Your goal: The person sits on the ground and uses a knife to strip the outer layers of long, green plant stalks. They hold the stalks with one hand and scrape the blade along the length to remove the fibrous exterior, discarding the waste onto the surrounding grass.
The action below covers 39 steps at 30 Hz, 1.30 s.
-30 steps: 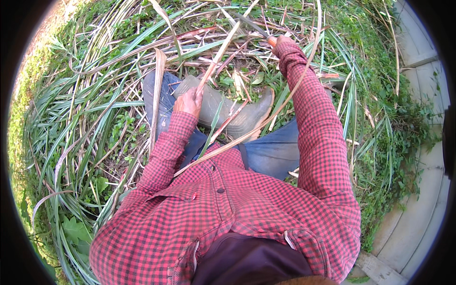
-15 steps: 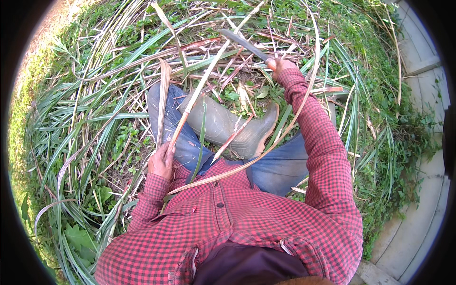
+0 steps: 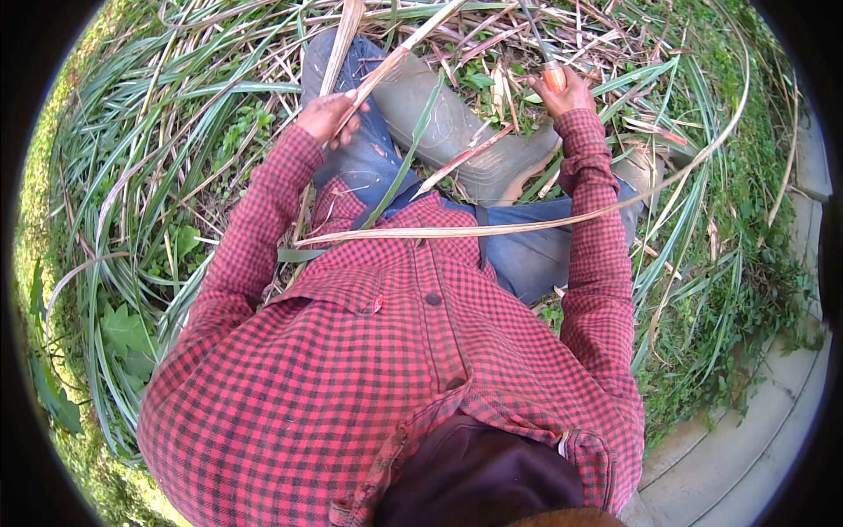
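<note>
My left hand (image 3: 332, 118) is closed around a long pale brown stalk (image 3: 399, 58) that slants up to the right, past the top edge. Beside that hand, a dry leaf (image 3: 342, 42) stands up against my knee. My right hand (image 3: 564, 93) grips the orange handle of a long knife (image 3: 533, 28); its narrow blade points away from me and runs out of view at the top. A long dry leaf strip (image 3: 439, 232) crosses my lap and passes over my right forearm. A green blade of grass (image 3: 406, 158) and a split stalk piece (image 3: 465, 158) lie on my legs.
I sit with legs folded, a muddy rubber boot (image 3: 457, 132) between my hands. Long green leaves (image 3: 158, 167) lie heaped at the left. Cut stalk scraps litter the ground ahead. A curved pale concrete edge (image 3: 746, 439) borders the right side.
My right hand has drawn the knife nearer, its blade swinging from pointing left to pointing away. My left hand, still on the stalk, sits higher in the picture as the whole view has shifted.
</note>
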Motion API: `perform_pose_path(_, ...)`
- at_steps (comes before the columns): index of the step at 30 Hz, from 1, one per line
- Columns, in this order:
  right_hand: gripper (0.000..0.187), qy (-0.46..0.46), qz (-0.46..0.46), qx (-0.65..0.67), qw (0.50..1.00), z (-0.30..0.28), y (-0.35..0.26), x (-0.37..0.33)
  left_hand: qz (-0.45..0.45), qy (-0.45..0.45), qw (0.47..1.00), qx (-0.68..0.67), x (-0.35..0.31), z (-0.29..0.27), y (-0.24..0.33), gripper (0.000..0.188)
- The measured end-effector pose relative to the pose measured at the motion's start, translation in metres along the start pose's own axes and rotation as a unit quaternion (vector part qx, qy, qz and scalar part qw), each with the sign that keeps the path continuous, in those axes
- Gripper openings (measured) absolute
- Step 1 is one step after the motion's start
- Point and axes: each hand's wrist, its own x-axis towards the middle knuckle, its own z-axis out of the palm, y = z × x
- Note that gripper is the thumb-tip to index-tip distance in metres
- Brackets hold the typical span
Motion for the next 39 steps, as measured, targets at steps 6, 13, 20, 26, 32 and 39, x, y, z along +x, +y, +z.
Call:
perform_pose_path(6, 0.042, -0.157, 0.028, 0.279, 0.947, 0.035, -0.046, -0.056, 0.030, -0.146, 0.988, -0.031, 0.019, 0.004, -0.004, 0.032)
perform_pose_path(13, 0.033, -0.128, 0.056, 0.516, 0.845, 0.052, -0.106, -0.108, 0.001, -0.167, 0.983, 0.076, 0.017, 0.048, -0.001, 0.034)
perform_pose_path(20, 0.035, -0.153, 0.107, 0.579, 0.794, 0.052, -0.096, -0.151, 0.021, -0.262, 0.963, 0.064, 0.022, 0.071, 0.009, 0.036)
perform_pose_path(26, 0.032, -0.124, 0.085, 0.587, 0.796, 0.054, -0.095, -0.158, 0.045, -0.255, 0.966, 0.024, 0.022, 0.077, 0.006, 0.030)
perform_pose_path(32, 0.033, -0.047, 0.034, 0.510, 0.858, 0.078, -0.083, -0.162, 0.045, -0.290, 0.948, 0.122, 0.037, 0.087, 0.002, 0.031)
perform_pose_path(39, 0.039, -0.027, 0.091, 0.507, 0.857, 0.076, -0.078, -0.166, 0.017, -0.287, 0.957, 0.031, 0.036, 0.102, -0.012, 0.031)
